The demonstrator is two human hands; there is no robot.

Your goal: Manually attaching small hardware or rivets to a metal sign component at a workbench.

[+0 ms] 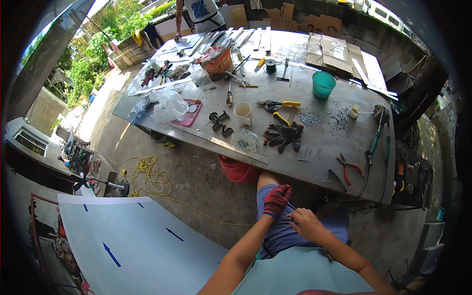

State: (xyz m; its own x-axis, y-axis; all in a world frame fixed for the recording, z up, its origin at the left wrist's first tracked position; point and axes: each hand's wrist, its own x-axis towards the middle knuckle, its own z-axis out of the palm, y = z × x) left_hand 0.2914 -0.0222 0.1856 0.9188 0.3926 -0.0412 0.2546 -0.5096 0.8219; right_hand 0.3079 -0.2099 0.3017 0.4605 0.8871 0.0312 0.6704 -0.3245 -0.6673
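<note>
My left hand [278, 200], in a red-and-black work glove, is held over my left thigh with its fingers curled closed; whatever lies inside them, if anything, is hidden. Bare and a little lower, my right hand [309, 223] hovers over my lap, fingers apart and pointing toward the gloved wrist. Nothing shows in it. On the table edge ahead lie dark work gloves [286, 136] and red-handled pliers [350, 168]. Yellow-handled snips [278, 109] rest beyond the gloves, beside a white mug [243, 112].
A metal-topped table [314, 169] spans the front, with a green bucket [323, 85], scattered rivets [310, 118] and cardboard [328, 50]. A white sheet with blue arrows [142, 246] stands at left. A yellow cord [147, 172] crosses the floor. Another person [201, 12] works at the far side.
</note>
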